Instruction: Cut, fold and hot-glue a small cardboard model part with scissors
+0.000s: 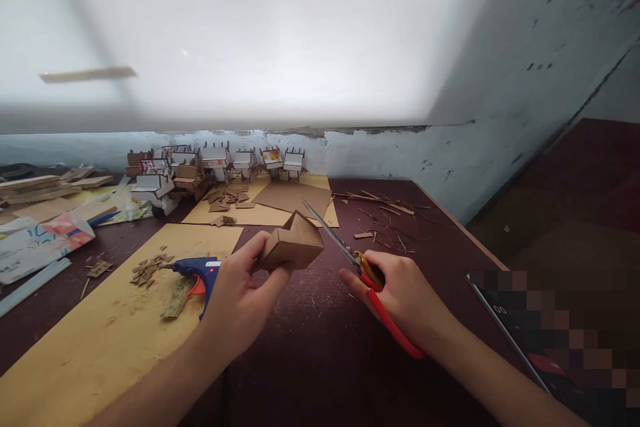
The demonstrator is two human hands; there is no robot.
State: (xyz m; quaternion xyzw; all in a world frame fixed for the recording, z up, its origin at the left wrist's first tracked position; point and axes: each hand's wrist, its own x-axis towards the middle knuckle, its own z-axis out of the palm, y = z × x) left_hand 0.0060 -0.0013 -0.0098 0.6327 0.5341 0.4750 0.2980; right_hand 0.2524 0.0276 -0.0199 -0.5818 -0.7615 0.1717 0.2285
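Pinched between the thumb and fingers of my left hand (250,290) is a small folded cardboard box piece (295,245), tilted above the table. My right hand (395,287) is wrapped round the red and yellow handles of a pair of scissors (345,245). The blades look closed and point up and to the left, just right of the cardboard piece; whether they touch it I cannot tell. Left of my left hand a blue hot glue gun (197,267) with an orange trigger lies on a yellow board (110,333), partly hidden by the hand.
Several small cardboard models (215,159) stand along the wall. Small cardboard pieces (147,267) lie by the glue gun's tip. A flat cardboard sheet (293,200) and thin offcut strips (380,200) lie at the back. Glue sticks (35,285) are at left, a dark screen-like device (505,320) at right.
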